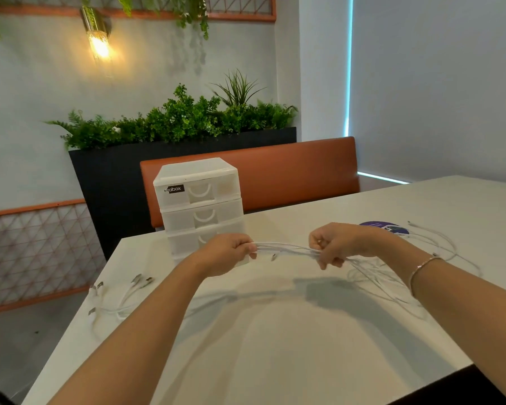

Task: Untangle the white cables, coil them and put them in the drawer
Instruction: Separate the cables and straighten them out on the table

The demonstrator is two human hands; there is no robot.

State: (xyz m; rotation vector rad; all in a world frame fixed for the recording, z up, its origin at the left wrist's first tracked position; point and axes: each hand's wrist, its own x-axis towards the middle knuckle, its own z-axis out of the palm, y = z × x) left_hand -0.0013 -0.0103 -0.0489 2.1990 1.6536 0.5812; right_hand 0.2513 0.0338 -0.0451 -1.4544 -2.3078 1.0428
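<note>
A bundle of white cables is stretched level above the white table, between both of my hands. My left hand grips one end of the bundle in a fist. My right hand pinches the other end, and loose strands trail from it down to the right in tangled loops. More white cables with metal plugs lie on the table at the left edge. The white drawer unit stands at the table's far edge behind my left hand; the drawers I can see are closed.
A purple round disc lies on the table behind my right wrist. An orange bench back and a dark planter with greenery stand beyond the table. The table's left edge drops to the floor.
</note>
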